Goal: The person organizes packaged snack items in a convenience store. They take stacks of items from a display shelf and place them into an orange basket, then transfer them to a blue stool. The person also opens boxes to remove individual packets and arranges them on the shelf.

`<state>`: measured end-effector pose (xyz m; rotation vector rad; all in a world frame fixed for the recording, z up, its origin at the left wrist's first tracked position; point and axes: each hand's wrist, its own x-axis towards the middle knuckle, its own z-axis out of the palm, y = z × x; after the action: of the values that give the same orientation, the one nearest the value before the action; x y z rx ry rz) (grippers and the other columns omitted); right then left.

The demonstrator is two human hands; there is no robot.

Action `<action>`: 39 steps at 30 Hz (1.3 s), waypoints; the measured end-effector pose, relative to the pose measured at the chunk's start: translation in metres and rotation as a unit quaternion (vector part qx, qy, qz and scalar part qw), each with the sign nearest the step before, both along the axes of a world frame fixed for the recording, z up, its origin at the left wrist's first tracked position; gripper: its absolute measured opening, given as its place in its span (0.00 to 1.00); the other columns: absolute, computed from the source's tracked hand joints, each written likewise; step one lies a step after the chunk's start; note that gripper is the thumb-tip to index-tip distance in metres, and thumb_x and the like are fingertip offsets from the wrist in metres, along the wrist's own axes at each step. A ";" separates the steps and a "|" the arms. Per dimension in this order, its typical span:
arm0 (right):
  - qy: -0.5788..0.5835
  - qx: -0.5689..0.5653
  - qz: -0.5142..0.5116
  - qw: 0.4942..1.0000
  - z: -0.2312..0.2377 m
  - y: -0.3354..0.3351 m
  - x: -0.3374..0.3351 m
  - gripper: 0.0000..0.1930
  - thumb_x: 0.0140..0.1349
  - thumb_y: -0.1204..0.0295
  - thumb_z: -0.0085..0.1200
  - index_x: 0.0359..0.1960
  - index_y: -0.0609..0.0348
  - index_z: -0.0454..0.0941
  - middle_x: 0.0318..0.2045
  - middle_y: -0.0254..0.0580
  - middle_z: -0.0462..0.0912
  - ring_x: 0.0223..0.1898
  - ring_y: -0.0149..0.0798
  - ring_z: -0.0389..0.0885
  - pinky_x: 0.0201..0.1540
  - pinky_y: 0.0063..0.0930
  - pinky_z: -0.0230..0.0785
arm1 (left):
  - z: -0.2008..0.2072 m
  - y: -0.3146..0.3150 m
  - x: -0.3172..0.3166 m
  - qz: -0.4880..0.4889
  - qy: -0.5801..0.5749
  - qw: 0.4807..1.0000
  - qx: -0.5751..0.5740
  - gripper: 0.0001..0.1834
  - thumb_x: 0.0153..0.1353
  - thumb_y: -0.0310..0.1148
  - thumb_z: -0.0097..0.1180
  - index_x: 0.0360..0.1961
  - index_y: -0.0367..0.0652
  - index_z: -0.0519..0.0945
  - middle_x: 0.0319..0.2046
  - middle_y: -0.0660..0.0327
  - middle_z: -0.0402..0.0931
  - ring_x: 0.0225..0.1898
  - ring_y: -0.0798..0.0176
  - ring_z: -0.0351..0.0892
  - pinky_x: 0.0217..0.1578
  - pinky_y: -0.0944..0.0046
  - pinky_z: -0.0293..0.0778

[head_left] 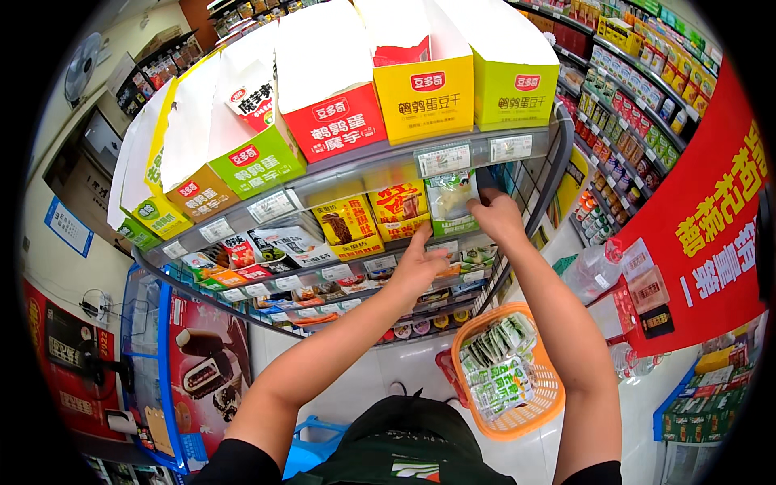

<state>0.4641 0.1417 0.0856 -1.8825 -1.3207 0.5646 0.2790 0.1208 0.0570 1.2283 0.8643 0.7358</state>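
Observation:
On the display rack's second shelf, a white and green snack packet [450,196] stands upright at the right end. My right hand [495,216] pinches this packet at its right edge. Close by, my left hand [421,260] is raised in front of the shelf edge, its index finger pointing up at the packet's lower left corner. That hand holds nothing visible, and its fingers are apart. Left of the packet are a red and yellow snack box [399,208] and a yellow and brown box [349,226].
Open-topped cartons in yellow [428,93], red [335,121] and green [516,90] line the top shelf. An orange basket [517,427] with green and white packets sits below, between my arms. Stocked shelves [630,105] and a red banner [703,242] are at right.

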 end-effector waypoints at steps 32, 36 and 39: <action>0.148 0.083 -0.115 0.979 -0.025 -0.204 -0.025 0.16 0.50 0.73 0.56 0.41 0.67 0.72 0.31 0.51 0.81 0.28 0.38 0.81 0.29 0.26 0.70 | -0.006 -0.074 0.001 -0.135 -0.074 0.985 -0.079 0.50 0.50 0.28 0.62 0.69 0.45 0.43 0.59 0.53 0.59 0.55 0.58 0.65 0.54 0.60 0.62; 0.420 -0.027 -0.086 0.903 -0.063 -0.264 -0.007 0.36 0.49 0.73 0.59 0.61 0.64 0.55 0.52 0.50 0.71 0.45 0.36 0.75 0.39 0.26 0.70 | -0.042 -0.108 0.007 -0.241 -0.102 0.951 -0.163 0.49 0.49 0.24 0.58 0.69 0.47 0.42 0.64 0.56 0.53 0.63 0.59 0.57 0.60 0.59 0.55; 0.560 -0.093 -0.130 0.813 -0.084 -0.307 0.003 0.39 0.47 0.75 0.59 0.63 0.63 0.54 0.50 0.46 0.71 0.44 0.35 0.75 0.41 0.27 0.71 | -0.084 -0.138 0.023 -0.294 -0.095 0.927 -0.213 0.49 0.51 0.23 0.57 0.69 0.50 0.42 0.63 0.55 0.54 0.63 0.60 0.57 0.59 0.61 0.56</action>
<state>0.4674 -0.1650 0.0021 -1.3619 -0.2183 1.3946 0.3021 -0.0170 -0.0275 0.9285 0.4218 0.1582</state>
